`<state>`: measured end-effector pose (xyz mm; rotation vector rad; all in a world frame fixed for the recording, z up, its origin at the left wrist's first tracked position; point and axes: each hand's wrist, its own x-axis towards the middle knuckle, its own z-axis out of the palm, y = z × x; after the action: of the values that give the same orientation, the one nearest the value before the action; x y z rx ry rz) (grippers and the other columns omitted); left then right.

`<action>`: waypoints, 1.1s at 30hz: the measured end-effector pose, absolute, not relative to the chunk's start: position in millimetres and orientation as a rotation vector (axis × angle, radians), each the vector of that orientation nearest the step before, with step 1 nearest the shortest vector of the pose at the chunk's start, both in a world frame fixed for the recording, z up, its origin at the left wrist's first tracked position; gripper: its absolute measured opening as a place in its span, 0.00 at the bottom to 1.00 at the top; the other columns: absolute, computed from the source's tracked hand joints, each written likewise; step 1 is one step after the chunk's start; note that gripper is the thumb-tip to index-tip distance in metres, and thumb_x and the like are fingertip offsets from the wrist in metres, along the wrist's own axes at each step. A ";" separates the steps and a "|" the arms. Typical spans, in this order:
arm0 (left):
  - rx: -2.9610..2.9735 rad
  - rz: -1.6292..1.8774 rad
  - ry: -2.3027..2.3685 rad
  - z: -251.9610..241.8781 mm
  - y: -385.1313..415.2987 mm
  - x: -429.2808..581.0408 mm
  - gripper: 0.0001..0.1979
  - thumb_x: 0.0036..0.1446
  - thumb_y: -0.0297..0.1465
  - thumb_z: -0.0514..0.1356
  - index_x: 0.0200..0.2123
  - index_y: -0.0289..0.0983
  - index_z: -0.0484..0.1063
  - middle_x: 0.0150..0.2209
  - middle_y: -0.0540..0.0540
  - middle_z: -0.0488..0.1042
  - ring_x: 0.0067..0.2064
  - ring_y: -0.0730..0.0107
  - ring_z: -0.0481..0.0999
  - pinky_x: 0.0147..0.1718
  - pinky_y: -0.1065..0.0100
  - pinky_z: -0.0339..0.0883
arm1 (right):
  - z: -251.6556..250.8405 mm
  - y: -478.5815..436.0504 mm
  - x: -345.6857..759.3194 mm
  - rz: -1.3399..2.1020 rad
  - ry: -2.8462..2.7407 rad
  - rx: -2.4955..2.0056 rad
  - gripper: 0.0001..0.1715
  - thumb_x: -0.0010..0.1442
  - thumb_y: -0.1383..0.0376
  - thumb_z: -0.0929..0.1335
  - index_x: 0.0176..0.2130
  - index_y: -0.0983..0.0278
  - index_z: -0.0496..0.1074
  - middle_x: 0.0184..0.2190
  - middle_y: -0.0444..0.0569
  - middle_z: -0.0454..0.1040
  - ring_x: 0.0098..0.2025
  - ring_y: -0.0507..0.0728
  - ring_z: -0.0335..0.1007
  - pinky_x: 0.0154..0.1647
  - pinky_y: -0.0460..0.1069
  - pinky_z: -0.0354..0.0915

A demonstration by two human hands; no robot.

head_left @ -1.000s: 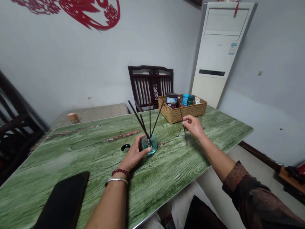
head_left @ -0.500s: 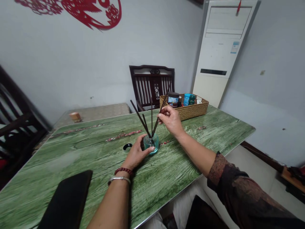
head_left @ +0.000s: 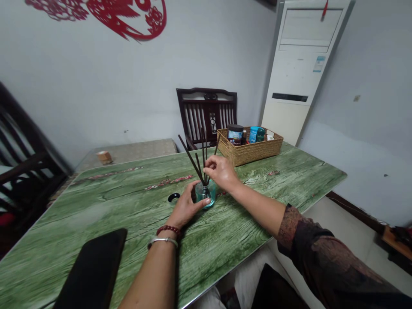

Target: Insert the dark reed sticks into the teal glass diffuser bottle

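Note:
A small teal glass bottle [head_left: 206, 196] stands on the green wood-pattern table [head_left: 128, 219] with several dark reed sticks [head_left: 192, 160] fanning out of its neck. My left hand [head_left: 186, 207] wraps around the bottle's left side and holds it steady. My right hand [head_left: 219, 172] hovers just above the bottle's neck, fingers pinched on one dark stick that points down into the bottle. A small black ring-shaped cap [head_left: 173, 197] lies on the table just left of the bottle.
A wicker basket [head_left: 254, 150] holding jars and bottles sits at the far right of the table. A black flat object [head_left: 93, 270] lies at the near left edge. A dark wooden chair [head_left: 207, 113] stands behind the table, with a white standing air conditioner [head_left: 299, 68] at the right.
My right hand carried a stick from the table near the basket over to the bottle and lowered it into the neck. The left hand stayed on the bottle.

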<state>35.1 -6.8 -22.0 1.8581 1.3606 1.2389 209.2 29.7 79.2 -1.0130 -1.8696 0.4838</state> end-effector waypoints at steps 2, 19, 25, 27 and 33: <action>1.856 1.237 1.351 -22.2 -6.7 35.3 0.37 0.47 0.45 0.71 0.58 0.39 0.68 0.53 0.40 0.78 0.55 0.47 0.78 0.59 0.45 0.69 | 74.8 25.8 207.7 0.462 -1.903 -1.034 0.05 0.59 0.70 0.74 0.35 0.62 0.75 0.28 0.41 0.77 0.34 0.53 0.75 0.40 0.47 0.66; 1.783 1.196 1.436 -25.4 -5.2 29.3 0.39 0.44 0.47 0.73 0.58 0.38 0.69 0.54 0.37 0.79 0.57 0.44 0.78 0.60 0.45 0.68 | 1.1 67.0 259.3 0.534 -2.019 -1.573 0.07 0.64 0.64 0.71 0.34 0.62 0.79 0.34 0.46 0.81 0.38 0.55 0.75 0.38 0.47 0.61; 1.750 1.173 1.453 -19.3 -12.5 31.4 0.40 0.44 0.48 0.73 0.57 0.38 0.68 0.57 0.36 0.77 0.60 0.46 0.76 0.62 0.47 0.66 | -15.2 56.0 255.3 0.498 -2.114 -1.570 0.11 0.68 0.58 0.69 0.43 0.59 0.81 0.41 0.48 0.84 0.42 0.57 0.77 0.42 0.48 0.62; 1.754 1.195 1.511 -13.2 -18.5 38.2 0.41 0.42 0.47 0.74 0.57 0.39 0.68 0.57 0.37 0.77 0.59 0.46 0.76 0.62 0.48 0.66 | -13.5 54.1 256.0 0.509 -2.118 -1.577 0.12 0.69 0.58 0.68 0.44 0.58 0.81 0.42 0.49 0.84 0.44 0.57 0.77 0.43 0.48 0.63; 1.749 1.142 1.663 0.5 -12.7 51.4 0.33 0.44 0.45 0.74 0.51 0.41 0.71 0.50 0.40 0.79 0.52 0.49 0.79 0.57 0.47 0.69 | -11.8 53.9 256.5 0.598 -2.088 -1.539 0.10 0.69 0.58 0.68 0.45 0.56 0.79 0.43 0.47 0.85 0.45 0.57 0.79 0.42 0.48 0.62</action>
<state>51.4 -12.7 0.5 1.7487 1.6627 1.1419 256.5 53.9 -11.8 -1.5386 -2.0879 0.5981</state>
